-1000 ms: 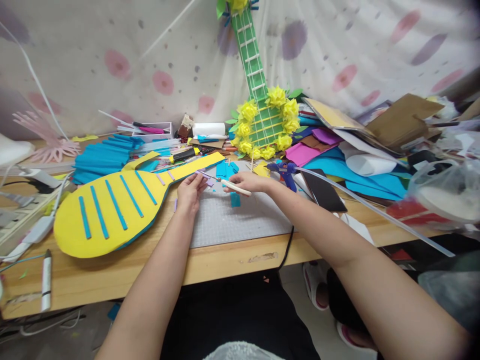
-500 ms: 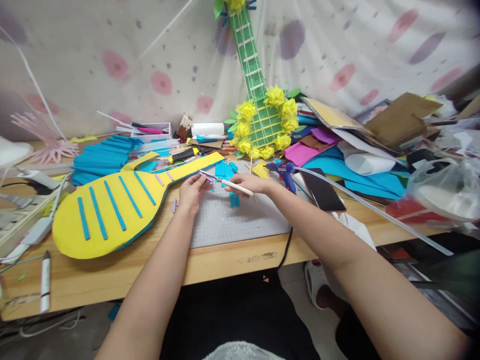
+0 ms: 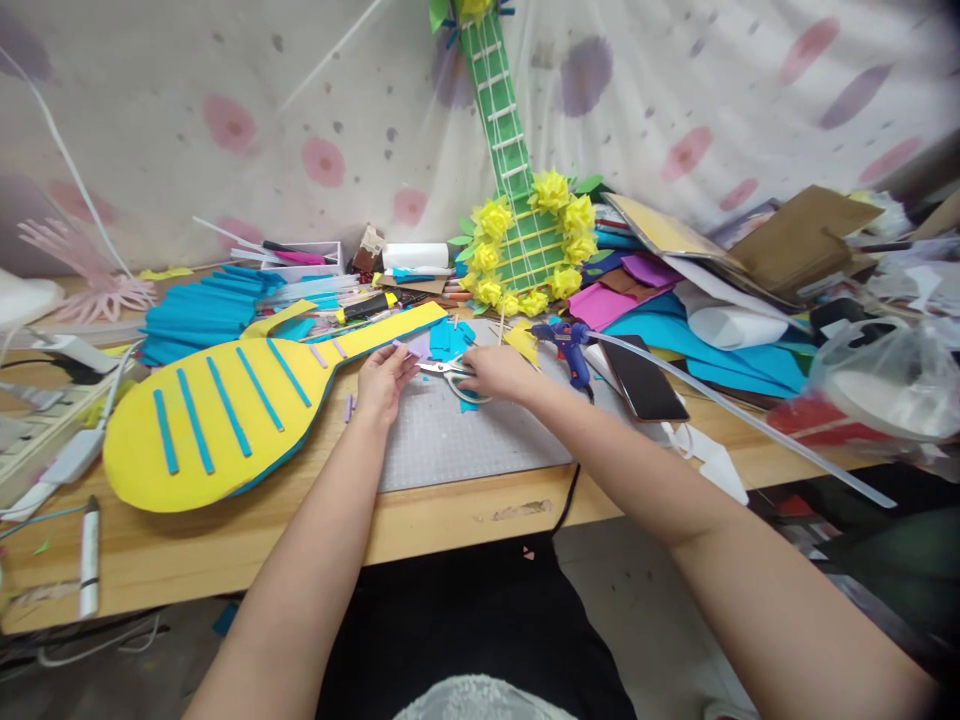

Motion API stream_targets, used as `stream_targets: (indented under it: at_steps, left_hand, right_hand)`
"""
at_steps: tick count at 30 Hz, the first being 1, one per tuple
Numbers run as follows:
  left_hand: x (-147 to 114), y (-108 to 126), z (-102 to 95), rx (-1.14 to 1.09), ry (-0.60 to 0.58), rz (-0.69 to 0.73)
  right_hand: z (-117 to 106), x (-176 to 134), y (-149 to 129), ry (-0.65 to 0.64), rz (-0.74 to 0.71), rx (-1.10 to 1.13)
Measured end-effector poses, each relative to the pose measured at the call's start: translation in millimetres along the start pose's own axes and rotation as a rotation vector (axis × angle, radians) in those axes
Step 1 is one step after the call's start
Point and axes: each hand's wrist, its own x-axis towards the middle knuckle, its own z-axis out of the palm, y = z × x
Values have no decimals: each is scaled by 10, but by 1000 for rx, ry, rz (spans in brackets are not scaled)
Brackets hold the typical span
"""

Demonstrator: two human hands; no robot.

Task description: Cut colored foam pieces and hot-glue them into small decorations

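Note:
My left hand [image 3: 384, 382] pinches a small purple strip [image 3: 406, 349] above the grey cutting mat [image 3: 480, 450]. Close to its fingertips are the blades of white-handled scissors [image 3: 442, 369], which my right hand [image 3: 501, 373] grips by the loops. Scraps of blue paper [image 3: 448, 340] lie on the mat just beyond the blades. To the left rests a yellow guitar-shaped cutout [image 3: 225, 440] with blue strips across its body and two short purple strips on its neck. Small purple pieces [image 3: 349, 407] sit beside my left wrist.
A blue glue gun [image 3: 574, 355] and a black phone [image 3: 643, 378] lie right of my right hand. Behind stands a green paper guitar [image 3: 525, 250] ringed with yellow flowers. A white marker [image 3: 90, 560] lies at the front left; coloured sheets [image 3: 705, 345] are piled at the right.
My right hand has turned the scissors, so the loops now sit lower over the mat and the blades show flatter. The left hand stays nearly in place with the purple strip.

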Motion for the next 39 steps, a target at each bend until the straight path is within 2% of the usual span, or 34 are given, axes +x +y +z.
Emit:
stream_targets:
  at_steps: [3, 5, 7, 11, 13, 15, 19, 23, 29, 34, 39]
  left_hand:
    - [-9, -16, -8, 0, -7, -1]
    - [-13, -25, -22, -10, -13, 4]
    - [-14, -26, -34, -27, -13, 12]
    - [-6, -25, -41, -63, -2, 30]
    - [2, -32, -40, -67, 0, 32]
    - [12, -43, -45, -66, -2, 33]
    - [34, -56, -68, -81, -7, 35]
    - [33, -44, -77, -74, -6, 31]
    - [-32, -4, -28, -48, 11, 21]
    - [-43, -4, -16, -50, 3, 15]
    - [-4, -37, -38, -31, -6, 32]
  right_hand:
    - [33, -89, 19, 108, -39, 80]
    - [42, -212, 110, 184, 36, 163]
    - [48, -396, 261, 192, 220, 223]
    - [73, -798, 618, 127, 705, 277]
    - [90, -905, 742, 150, 837, 263]
    - [106, -914, 816, 214, 897, 223]
    - [132, -743, 906, 280, 848, 193]
    - [192, -583, 1026, 271, 799, 338]
    - [292, -541, 1097, 359, 819, 501]
    - [175, -575, 1060, 376, 806, 493]
    - [-11, -564, 1067, 250, 766, 469]
